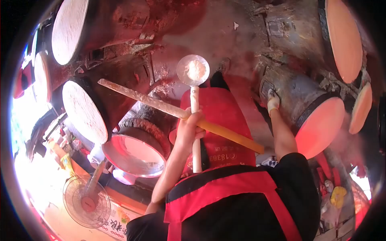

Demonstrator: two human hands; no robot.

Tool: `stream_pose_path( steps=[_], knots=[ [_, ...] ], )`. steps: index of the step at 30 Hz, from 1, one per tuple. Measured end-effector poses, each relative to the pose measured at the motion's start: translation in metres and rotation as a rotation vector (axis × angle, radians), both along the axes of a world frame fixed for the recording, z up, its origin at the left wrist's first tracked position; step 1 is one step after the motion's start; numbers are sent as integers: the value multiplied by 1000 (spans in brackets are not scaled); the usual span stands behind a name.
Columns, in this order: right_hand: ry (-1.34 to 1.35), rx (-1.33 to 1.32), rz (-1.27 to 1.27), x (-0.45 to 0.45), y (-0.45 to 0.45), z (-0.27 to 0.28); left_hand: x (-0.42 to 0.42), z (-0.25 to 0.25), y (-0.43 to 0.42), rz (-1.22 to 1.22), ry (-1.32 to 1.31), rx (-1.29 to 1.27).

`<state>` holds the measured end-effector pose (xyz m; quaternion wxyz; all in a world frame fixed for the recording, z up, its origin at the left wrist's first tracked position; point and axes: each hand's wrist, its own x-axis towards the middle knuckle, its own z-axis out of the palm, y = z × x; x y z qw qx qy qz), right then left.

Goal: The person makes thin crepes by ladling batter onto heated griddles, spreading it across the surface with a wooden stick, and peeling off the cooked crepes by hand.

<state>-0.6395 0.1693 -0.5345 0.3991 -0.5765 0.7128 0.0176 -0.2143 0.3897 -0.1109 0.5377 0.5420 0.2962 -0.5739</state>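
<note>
My left hand (189, 126) is bare and closed around two long tools that cross in its grip. One is a ladle (194, 98) with a pale handle; its round bowl holds a heap of pale, crumbly stuff. The other is a wooden stick (144, 99), pale at its far end and yellow at its near end. On the right, my right hand (273, 100) wears a whitish glove. It reaches to a small metal plate on the side of a dark drum (287, 90), its fingers bent; what they grip is too small to make out. A red apron (225, 108) hangs below my hands.
Wide round pans stand on dark drums on both sides: a white-filled pan (84, 112) and a shiny pan (134, 156) on the left, a reddish pan (321, 126) on the right. A fan (86, 203) stands lower left. The grey floor (193, 38) shows stains.
</note>
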Motion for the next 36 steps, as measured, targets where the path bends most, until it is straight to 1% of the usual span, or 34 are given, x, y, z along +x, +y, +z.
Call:
stream_pose_path(
  steps=[1,2,4,5,7,8,11,14,16,18,19,20,23,24,25,26,27,28,29,30,31,32,33,34,36],
  knots=[
    [-154,-59,-86,-6,-2,-15,-1,5,-6,14,6,25],
    [-155,-57,-82,0,-5,-9,0,6,-11,26,11,48],
    [76,86,-127,17,-4,30,1,5,-12,22,26,39],
    [78,89,-127,25,-4,44,3,4,-13,18,43,32],
    [63,123,-105,30,-6,55,8,3,-21,9,53,29],
    [63,125,-105,34,-6,58,11,4,-25,-10,52,43],
    [-8,91,-119,24,-1,41,19,2,-27,-59,46,48],
    [-92,77,-194,29,5,48,23,2,-29,-85,31,16],
    [278,125,-116,51,1,64,30,0,-34,-114,1,28],
    [216,113,-108,56,4,72,36,2,-42,-145,-24,22],
    [170,106,-89,56,5,71,39,4,-47,-166,-35,24],
    [231,114,-84,41,9,44,42,6,-51,-180,-48,15],
    [130,63,-152,35,16,33,47,13,-61,-204,-47,-16],
    [172,-54,-183,33,24,10,49,14,-64,-215,-57,8],
    [193,-20,-188,46,21,22,50,16,-69,-227,-70,29],
    [274,49,-147,60,18,33,51,23,-78,-268,-123,109],
    [396,124,-79,82,15,54,53,18,-73,-260,-132,26],
    [498,184,-28,109,12,81,54,20,-80,-260,-157,3],
    [504,193,-19,139,8,103,53,23,-81,-261,-178,-20],
    [-9,-60,-136,156,13,89,57,19,-79,-230,-174,-113],
    [-526,-324,-225,178,15,73,60,10,-80,-158,-145,-143],
    [-506,-513,-37,214,-5,152,63,7,-83,-149,-162,-183],
    [-470,-716,137,256,-28,244,67,8,-86,-138,-177,-217],
    [-424,-811,234,270,-44,290,71,12,-88,-162,-194,-245],
    [-254,-1044,395,275,-75,347,77,20,-90,-190,-258,-221]
  ],
)
